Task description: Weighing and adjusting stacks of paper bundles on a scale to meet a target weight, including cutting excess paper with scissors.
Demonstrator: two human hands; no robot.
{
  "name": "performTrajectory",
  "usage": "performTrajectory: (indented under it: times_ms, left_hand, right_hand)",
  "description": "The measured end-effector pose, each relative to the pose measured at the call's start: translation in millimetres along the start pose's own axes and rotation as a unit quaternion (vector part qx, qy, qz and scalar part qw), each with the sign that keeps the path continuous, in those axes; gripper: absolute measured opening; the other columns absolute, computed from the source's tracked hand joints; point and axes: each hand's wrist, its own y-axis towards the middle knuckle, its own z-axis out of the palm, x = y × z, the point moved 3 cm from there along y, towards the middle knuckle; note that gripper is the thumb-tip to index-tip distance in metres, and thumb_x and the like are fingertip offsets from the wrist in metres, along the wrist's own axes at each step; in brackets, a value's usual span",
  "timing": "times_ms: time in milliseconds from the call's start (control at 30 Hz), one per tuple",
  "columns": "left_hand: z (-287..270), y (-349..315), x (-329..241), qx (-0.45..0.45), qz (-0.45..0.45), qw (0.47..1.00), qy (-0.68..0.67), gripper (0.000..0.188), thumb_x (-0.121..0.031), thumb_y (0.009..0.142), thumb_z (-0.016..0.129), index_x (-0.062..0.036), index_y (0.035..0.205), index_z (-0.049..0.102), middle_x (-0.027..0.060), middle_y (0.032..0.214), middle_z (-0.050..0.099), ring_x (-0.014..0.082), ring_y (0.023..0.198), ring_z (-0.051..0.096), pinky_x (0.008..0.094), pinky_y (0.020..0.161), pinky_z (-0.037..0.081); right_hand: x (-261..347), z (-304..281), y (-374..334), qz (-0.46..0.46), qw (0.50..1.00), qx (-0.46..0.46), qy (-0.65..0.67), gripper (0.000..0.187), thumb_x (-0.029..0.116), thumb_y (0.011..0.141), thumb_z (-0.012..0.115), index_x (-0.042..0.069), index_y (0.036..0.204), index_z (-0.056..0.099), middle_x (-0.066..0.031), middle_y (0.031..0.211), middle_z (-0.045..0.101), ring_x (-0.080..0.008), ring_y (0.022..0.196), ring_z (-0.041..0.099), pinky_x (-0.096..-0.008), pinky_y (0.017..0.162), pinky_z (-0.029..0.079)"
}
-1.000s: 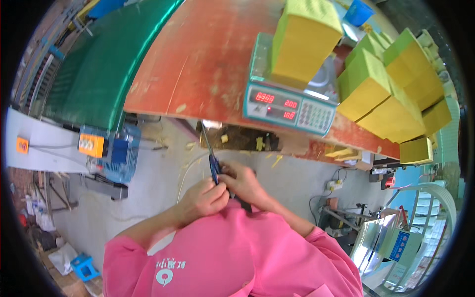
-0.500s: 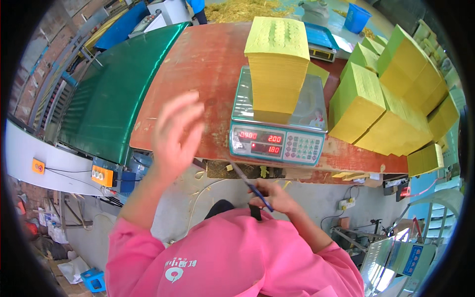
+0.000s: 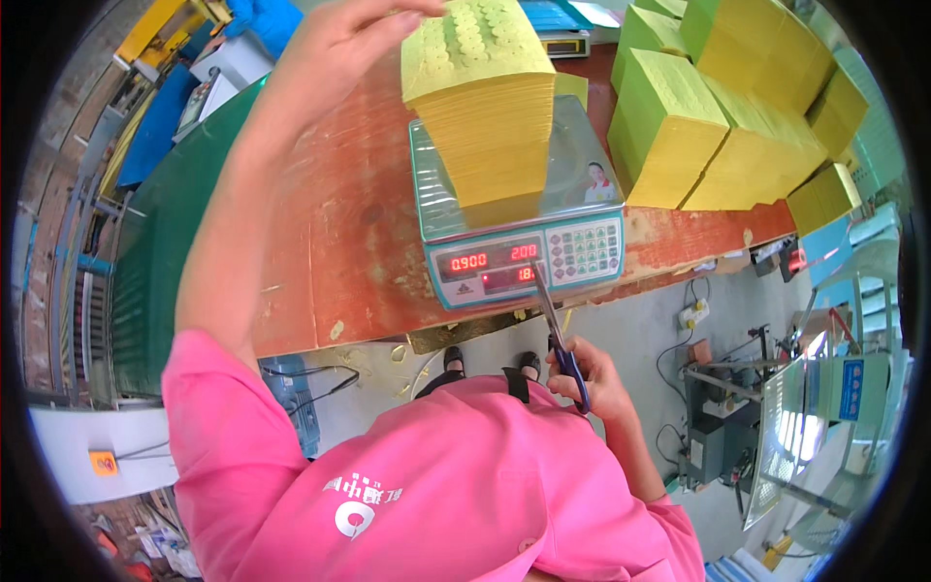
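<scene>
A tall stack of yellow paper sheets, its top patterned with rows of punched curved marks, stands on the pan of a digital scale with lit red digits. My left hand reaches to the stack's upper left edge, fingers stretched out and holding nothing. Whether the fingertips touch the paper I cannot tell. Close to my body, my right hand grips scissors by their dark blue handles. The blades point up and away, overlapping the scale's front panel in view.
The scale stands on a worn red table. More yellow paper stacks crowd its right side. A green conveyor belt runs along the left. Behind the stack sits a second scale. A power strip and cables lie below right.
My left hand has moved forward, from above the table to the stack's upper left edge. My right hand still holds the scissors, their blades now pointing more forward. The view has shifted.
</scene>
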Motion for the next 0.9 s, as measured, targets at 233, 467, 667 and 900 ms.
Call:
performTrajectory:
  times_ms: [233, 467, 667, 900]
  left_hand:
    - [-5.0, 45.6, 13.0, 0.153, 0.145, 0.977, 0.024, 0.028, -0.018, 0.094, 0.058, -0.0054, 0.119, 0.064, 0.0130, 0.123, 0.064, 0.0269, 0.115, 0.059, 0.0356, 0.101, 0.043]
    - [-1.1, -4.5, 49.1, 0.105, 0.289, 0.921, 0.238, 0.083, 0.003, 0.067, 0.055, -0.0166, 0.146, 0.040, 0.0093, 0.155, 0.032, 0.0299, 0.142, 0.031, 0.0426, 0.117, 0.026]
    - [17.0, 7.9, 53.5, 0.071, 0.324, 0.903, 0.273, 0.087, -0.009, 0.072, 0.075, -0.0203, 0.148, 0.036, 0.0071, 0.156, 0.029, 0.0287, 0.144, 0.027, 0.0495, 0.118, 0.023]
    - [18.7, 18.1, 76.6, 0.083, 0.366, 0.912, 0.166, 0.071, -0.008, 0.075, 0.074, -0.0176, 0.140, 0.049, 0.0070, 0.145, 0.047, 0.0289, 0.133, 0.044, 0.0454, 0.112, 0.036]
  right_hand:
    - [-18.4, 68.6, 19.6, -0.076, 0.988, -0.090, 0.100, 0.027, 0.004, 0.077, 0.075, 0.001, 0.098, 0.058, -0.0008, 0.079, 0.058, -0.0073, 0.068, 0.055, -0.0219, 0.061, 0.045]
    - [-27.5, 120.7, 30.7, -0.076, 0.968, -0.196, 0.136, 0.024, 0.002, 0.077, 0.068, 0.001, 0.098, 0.057, -0.0028, 0.079, 0.059, -0.0090, 0.069, 0.057, -0.0223, 0.063, 0.045]
    - [-20.2, 136.4, 45.0, -0.135, 0.961, -0.195, 0.146, 0.026, 0.003, 0.078, 0.070, 0.001, 0.100, 0.056, -0.0037, 0.079, 0.060, -0.0091, 0.071, 0.058, -0.0225, 0.063, 0.045]
    - [-18.9, 159.1, 56.0, -0.127, 0.949, -0.237, 0.165, 0.027, 0.004, 0.078, 0.071, 0.001, 0.100, 0.057, -0.0023, 0.082, 0.059, -0.0094, 0.070, 0.057, -0.0230, 0.065, 0.046]
